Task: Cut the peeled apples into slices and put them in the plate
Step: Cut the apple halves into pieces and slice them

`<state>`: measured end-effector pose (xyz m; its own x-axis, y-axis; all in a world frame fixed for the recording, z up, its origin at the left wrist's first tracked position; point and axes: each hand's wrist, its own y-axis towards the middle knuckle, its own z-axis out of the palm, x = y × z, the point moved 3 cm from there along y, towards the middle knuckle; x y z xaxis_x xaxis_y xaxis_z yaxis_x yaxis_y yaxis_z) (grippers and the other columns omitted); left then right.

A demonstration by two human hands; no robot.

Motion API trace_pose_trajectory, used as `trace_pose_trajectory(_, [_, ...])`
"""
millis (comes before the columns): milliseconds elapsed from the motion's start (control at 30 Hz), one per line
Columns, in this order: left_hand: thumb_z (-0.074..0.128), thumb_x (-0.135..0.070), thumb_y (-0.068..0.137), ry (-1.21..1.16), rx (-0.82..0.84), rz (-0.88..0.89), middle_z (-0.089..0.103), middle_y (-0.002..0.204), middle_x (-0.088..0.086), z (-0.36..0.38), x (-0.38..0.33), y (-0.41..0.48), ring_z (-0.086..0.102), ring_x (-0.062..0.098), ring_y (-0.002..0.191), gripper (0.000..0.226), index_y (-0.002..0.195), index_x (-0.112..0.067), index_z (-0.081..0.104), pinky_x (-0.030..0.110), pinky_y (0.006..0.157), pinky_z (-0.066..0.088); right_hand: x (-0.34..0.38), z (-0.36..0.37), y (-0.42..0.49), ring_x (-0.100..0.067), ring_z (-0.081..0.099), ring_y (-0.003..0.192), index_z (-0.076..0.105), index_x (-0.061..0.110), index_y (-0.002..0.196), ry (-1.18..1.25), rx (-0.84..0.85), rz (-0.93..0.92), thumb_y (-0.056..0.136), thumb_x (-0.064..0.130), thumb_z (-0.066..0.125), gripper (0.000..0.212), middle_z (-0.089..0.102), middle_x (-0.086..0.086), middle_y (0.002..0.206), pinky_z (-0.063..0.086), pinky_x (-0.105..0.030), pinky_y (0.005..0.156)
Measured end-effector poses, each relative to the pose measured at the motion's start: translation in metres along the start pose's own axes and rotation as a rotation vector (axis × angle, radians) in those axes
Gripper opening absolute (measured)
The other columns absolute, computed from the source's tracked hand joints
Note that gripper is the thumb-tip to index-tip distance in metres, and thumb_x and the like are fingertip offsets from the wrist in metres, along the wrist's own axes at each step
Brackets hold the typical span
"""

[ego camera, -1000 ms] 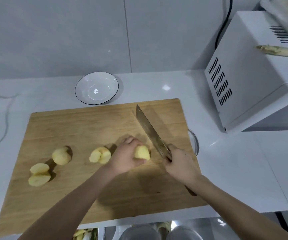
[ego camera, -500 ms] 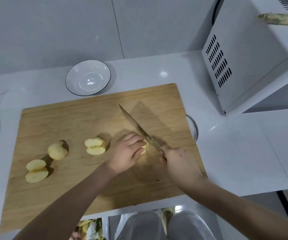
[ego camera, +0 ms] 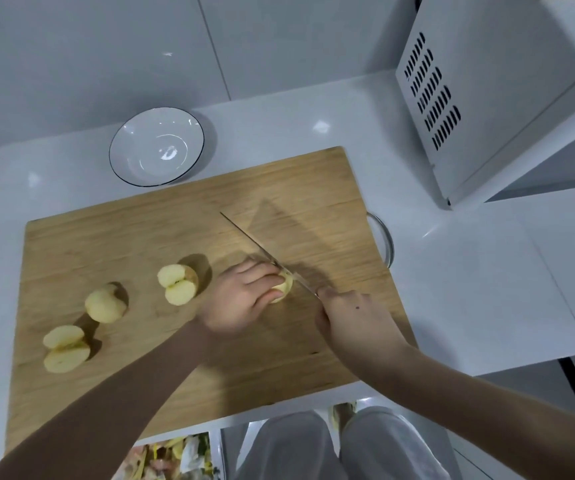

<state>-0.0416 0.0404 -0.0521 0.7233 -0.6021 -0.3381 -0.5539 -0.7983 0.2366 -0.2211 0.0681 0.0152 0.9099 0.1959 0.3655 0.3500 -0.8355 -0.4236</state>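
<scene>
On the wooden cutting board (ego camera: pixel 140 244), the left hand (ego camera: pixel 241 299) curls over 1 apple piece (ego camera: pixel 285 288), steadying it for the knife (ego camera: pixel 244 234) gripped by the right hand (ego camera: pixel 351 317).

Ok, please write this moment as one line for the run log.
step: slicing apple | left hand: holds apple piece on board | right hand: grips knife, blade on piece | plate: no slices

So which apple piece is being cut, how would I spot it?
Find the wooden cutting board on the white counter. Right of its middle, the left hand holds down an apple piece, the knife against it. The other apples lie untouched, further left.
</scene>
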Motion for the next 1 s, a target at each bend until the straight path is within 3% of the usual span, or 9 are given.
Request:
trace_pose_trajectory(100, [0.059, -0.029, 0.089, 0.0, -0.023, -0.009, 0.069, 0.103, -0.001, 0.001, 0.0, -0.001, 0.059, 0.017, 0.094, 0.022, 0.096, -0.014, 0.073, 0.03, 0.078, 0.049, 0.001, -0.001, -0.001, -0.023, 0.045, 0.065, 0.048, 0.014, 0.104, 0.009, 0.004, -0.004, 0.096, 0.012, 0.035, 0.015, 0.034, 0.005, 0.06, 0.022, -0.024, 0.044])
trace_pose_trajectory(200, [0.056, -0.031, 0.091, -0.008, -0.04, -0.006, 0.069, 0.102, 0.0, 0.002, -0.001, -0.001, 0.057, 0.017, 0.09, 0.025, 0.094, -0.013, 0.073, 0.028, 0.076, 0.047, 0.004, 0.001, 0.008, -0.023, 0.046, 0.067, 0.046, 0.015, 0.096, 0.039, 0.03, 0.014, 0.096, 0.011, 0.035, 0.012, 0.036, 0.004, 0.062, 0.024, -0.026, 0.045])
trace_pose_trajectory(333, [0.052, -0.033, 0.091, 0.015, -0.044, -0.019, 0.068, 0.101, 0.003, 0.003, -0.002, -0.003, 0.058, 0.018, 0.088, 0.029, 0.095, -0.012, 0.073, 0.031, 0.074, 0.05, 0.004, 0.006, 0.019, -0.022, 0.047, 0.07, 0.05, 0.012, 0.103, 0.074, 0.054, 0.064, 0.097, 0.013, 0.036, 0.016, 0.048, -0.001, 0.076, 0.033, -0.029, 0.06])
trace_pose_trajectory(500, [0.055, -0.03, 0.09, 0.028, -0.05, -0.018, 0.068, 0.098, 0.002, 0.001, -0.004, -0.002, 0.058, 0.019, 0.086, 0.026, 0.094, -0.012, 0.073, 0.031, 0.07, 0.051, 0.004, 0.003, 0.004, -0.024, 0.044, 0.067, 0.049, 0.011, 0.108, 0.017, 0.029, 0.006, 0.097, 0.012, 0.035, 0.018, 0.034, 0.004, 0.06, 0.023, -0.026, 0.044])
trace_pose_trajectory(667, [0.056, -0.027, 0.09, 0.035, -0.075, -0.008, 0.068, 0.096, 0.002, 0.002, -0.005, -0.002, 0.061, 0.022, 0.083, 0.025, 0.093, -0.01, 0.073, 0.032, 0.072, 0.049, 0.007, -0.002, -0.004, -0.024, 0.045, 0.068, 0.05, 0.01, 0.107, 0.002, 0.033, -0.008, 0.097, 0.011, 0.034, 0.019, 0.032, 0.004, 0.061, 0.027, -0.028, 0.046])
trace_pose_trajectory(800, [0.055, -0.028, 0.09, 0.022, -0.076, -0.009, 0.068, 0.097, 0.002, 0.001, -0.006, -0.002, 0.059, 0.02, 0.085, 0.027, 0.093, -0.01, 0.073, 0.03, 0.075, 0.047, 0.008, 0.002, 0.002, -0.025, 0.046, 0.069, 0.05, 0.009, 0.108, 0.021, 0.042, 0.007, 0.097, 0.009, 0.036, 0.018, 0.042, -0.001, 0.069, 0.025, -0.025, 0.045])
trace_pose_trajectory(1000, [0.055, -0.03, 0.089, 0.036, -0.1, -0.028, 0.066, 0.096, 0.001, 0.002, -0.005, -0.003, 0.055, 0.018, 0.085, 0.027, 0.094, -0.01, 0.072, 0.029, 0.073, 0.046, 0.008, 0.01, 0.015, -0.023, 0.045, 0.072, 0.051, 0.008, 0.108, 0.052, 0.047, 0.059, 0.096, 0.007, 0.036, 0.019, 0.045, -0.002, 0.075, 0.035, -0.032, 0.061])
